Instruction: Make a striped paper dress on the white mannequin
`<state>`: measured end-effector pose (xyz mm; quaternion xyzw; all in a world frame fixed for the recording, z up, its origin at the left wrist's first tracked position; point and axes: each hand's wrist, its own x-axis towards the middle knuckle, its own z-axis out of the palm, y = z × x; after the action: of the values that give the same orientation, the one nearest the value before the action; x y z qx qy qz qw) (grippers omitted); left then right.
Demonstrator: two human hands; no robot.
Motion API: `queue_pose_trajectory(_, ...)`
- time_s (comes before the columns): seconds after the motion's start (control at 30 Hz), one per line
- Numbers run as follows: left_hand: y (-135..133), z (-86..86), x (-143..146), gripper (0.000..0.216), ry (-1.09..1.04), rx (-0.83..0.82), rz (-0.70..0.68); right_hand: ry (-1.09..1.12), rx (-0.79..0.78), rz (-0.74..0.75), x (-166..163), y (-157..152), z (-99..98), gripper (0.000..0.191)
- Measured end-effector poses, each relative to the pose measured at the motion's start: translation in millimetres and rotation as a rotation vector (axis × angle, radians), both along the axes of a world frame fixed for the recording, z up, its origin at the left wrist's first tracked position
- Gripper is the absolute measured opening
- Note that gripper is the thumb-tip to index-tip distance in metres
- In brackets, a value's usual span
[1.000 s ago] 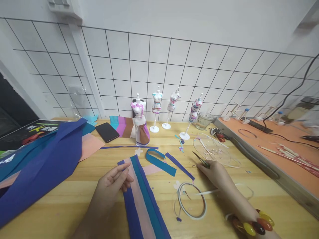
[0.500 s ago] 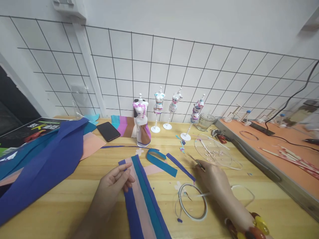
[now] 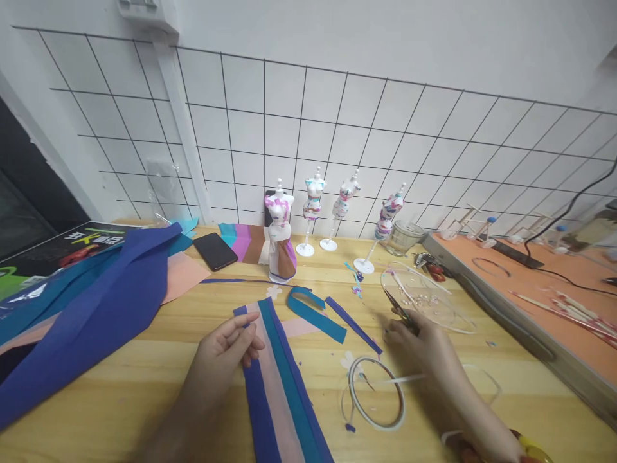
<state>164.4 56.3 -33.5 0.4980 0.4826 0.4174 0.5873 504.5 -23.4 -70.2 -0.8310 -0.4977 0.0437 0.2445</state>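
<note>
My left hand [image 3: 226, 350] rests on the left edge of a striped strip of blue, pink and teal paper [image 3: 279, 392], fingers loosely curled and pinching its edge. My right hand [image 3: 424, 347] is closed round small scissors [image 3: 398, 308], whose blades point up and left near a clear round plastic lid [image 3: 424, 299]. A roll of thin tape [image 3: 376, 392] lies just below that hand. A curled teal strip [image 3: 313, 308] and a narrow blue strip [image 3: 354, 325] lie between the hands.
Several small mannequins [image 3: 282, 241] stand at the back by the wire grid wall. A phone [image 3: 215, 251], large blue paper sheets [image 3: 91, 308], a glass jar [image 3: 402, 236] and a raised orange board [image 3: 540, 283] with a cable surround the wooden table [image 3: 120, 392].
The view has drifted slightly. My right hand lifted the scissors a little, their blades now tilted up toward the clear lid. My left hand has stayed on the striped strip.
</note>
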Motion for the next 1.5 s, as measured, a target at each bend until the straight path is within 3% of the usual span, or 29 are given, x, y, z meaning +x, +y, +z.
queue_pose_trajectory(0.5,5.4,-5.5,-5.1,0.045,0.099,0.072,0.021,0.195,0.103,0.011,7.7,2.5,-2.2,0.039)
queue_pose_trajectory(0.73,16.8,-20.4,-12.9,0.044,0.821,0.414,0.081,0.333,0.168,0.085,-26.9,-1.7,12.8,0.032)
queue_pose_trajectory(0.83,19.4,-23.4,-14.2,0.044,0.981,0.450,0.093,0.393,0.182,0.150,-51.6,-7.2,15.9,0.029)
queue_pose_trajectory(1.0,23.2,-25.6,-11.4,0.043,1.107,0.467,0.103,0.463,0.146,0.434,-87.6,-16.7,15.7,0.023)
queue_pose_trajectory(1.13,28.3,-30.2,-8.4,0.036,1.059,0.465,0.127,0.371,0.097,0.563,-105.4,-23.0,16.7,0.020)
queue_pose_trajectory(1.3,32.7,-32.0,-8.4,0.016,0.842,0.453,0.181,0.405,0.019,0.657,-117.0,-26.8,14.9,0.021)
queue_pose_trajectory(1.5,17.1,-13.1,1.7,0.015,0.315,0.402,0.132,0.535,0.143,0.529,-128.0,-25.2,19.5,0.019)
